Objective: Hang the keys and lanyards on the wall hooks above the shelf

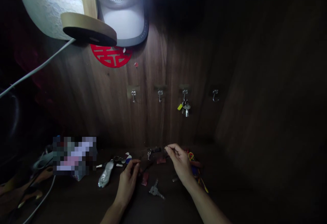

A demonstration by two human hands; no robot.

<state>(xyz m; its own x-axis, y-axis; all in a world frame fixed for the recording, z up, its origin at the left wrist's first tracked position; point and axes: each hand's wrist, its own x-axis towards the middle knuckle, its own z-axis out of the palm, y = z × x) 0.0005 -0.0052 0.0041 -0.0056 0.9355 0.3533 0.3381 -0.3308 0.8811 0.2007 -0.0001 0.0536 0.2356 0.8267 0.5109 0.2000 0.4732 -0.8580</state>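
Observation:
My left hand (pixel 127 179) is low over the dark surface, its fingers curled towards the thumb; whatever they hold, if anything, does not show. Beside it lies a key ring with a blue, red and white tag (pixel 128 158) and a silver fob (pixel 106 174). My right hand (pixel 179 161) is raised a little, thumb and forefinger pinched at the tip; anything between them is too small to make out. Between the hands are a small red packet (pixel 145 178), another red packet (pixel 161 161), a bunch of silver keys (pixel 156 190) and a small key with a black fob (pixel 154 150).
Metal hooks (pixel 160 94) line the wooden back panel (pixel 150 125); one carries keys with a yellow tag (pixel 180 107). A lamp (pixel 89 28) with a white cord stands upper left. A blurred box (pixel 76 159) sits at left. Yellow and blue cords (pixel 196 169) lie right of my right hand.

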